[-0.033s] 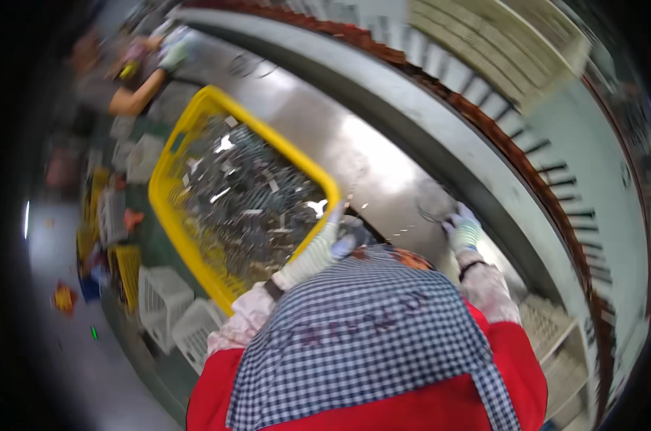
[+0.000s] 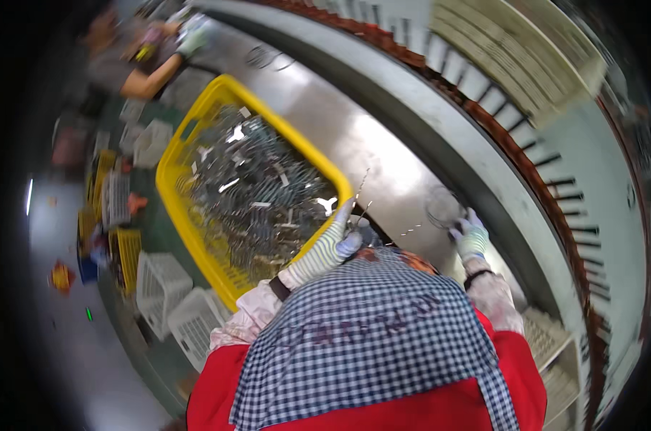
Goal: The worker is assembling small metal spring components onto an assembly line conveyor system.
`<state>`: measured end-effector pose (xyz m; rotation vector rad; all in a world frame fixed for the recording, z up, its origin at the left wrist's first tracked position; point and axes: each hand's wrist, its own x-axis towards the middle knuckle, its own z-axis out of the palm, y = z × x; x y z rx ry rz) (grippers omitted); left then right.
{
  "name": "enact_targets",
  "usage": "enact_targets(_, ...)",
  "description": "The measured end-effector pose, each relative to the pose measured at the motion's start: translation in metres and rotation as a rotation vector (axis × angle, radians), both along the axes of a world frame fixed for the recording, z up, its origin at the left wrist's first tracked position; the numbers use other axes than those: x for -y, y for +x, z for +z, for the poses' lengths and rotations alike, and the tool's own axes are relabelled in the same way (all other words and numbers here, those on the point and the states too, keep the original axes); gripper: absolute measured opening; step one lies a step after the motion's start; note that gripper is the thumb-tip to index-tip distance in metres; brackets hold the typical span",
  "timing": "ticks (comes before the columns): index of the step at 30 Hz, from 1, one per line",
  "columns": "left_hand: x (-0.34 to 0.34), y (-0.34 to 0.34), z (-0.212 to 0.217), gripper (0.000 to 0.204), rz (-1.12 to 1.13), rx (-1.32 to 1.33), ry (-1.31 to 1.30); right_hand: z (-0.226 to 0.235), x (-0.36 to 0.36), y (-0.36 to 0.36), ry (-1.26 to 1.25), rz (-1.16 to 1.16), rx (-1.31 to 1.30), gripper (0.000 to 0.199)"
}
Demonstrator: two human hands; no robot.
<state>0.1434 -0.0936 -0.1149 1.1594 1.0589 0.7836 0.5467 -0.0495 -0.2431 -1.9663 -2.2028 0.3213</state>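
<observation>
The worktop is glossy metal, the basket plastic, the apron cloth.

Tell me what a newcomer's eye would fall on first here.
Likely the big yellow basket, left of centre, heaped with shiny metal pieces. Next, the checked apron over red clothing at bottom centre. Then the gloved left hand by the basket's right edge and the gloved right hand at the metal table.

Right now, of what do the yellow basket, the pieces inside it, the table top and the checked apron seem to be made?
Yellow basket: probably smooth plastic, from its even colour and slotted wall. Pieces: likely shiny metal, given the bright glints, though blur leaves clear plastic possible. Table top: seemingly metal, satin finish, with bright reflections. Checked apron: apparently matt woven cloth, by its folds.
</observation>
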Motion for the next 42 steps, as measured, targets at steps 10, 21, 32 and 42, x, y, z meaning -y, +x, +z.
enact_targets(10, 0.090, -0.129, 0.011, 0.106, 0.916, 0.210, -0.166, 0.100, -0.067, -0.188, -0.111, 0.170, -0.536, 0.023)
enact_targets(21, 0.204, -0.189, -0.005, 0.096, 1.271, 0.253, -0.117, 0.022, -0.136, -0.564, -1.678, -0.118, -1.481, 0.047)
enact_targets(32, 0.197, -0.234, -0.014, 0.098, 1.400, 0.312, -0.381, -0.047, -0.199, -0.692, -1.057, -0.723, -1.780, 0.039)
enact_targets(42, 0.109, -0.254, 0.007, 0.095, 1.212, 0.327, -0.237, 0.054, -0.164, -0.633, -0.868, -0.270, -1.522, 0.031)
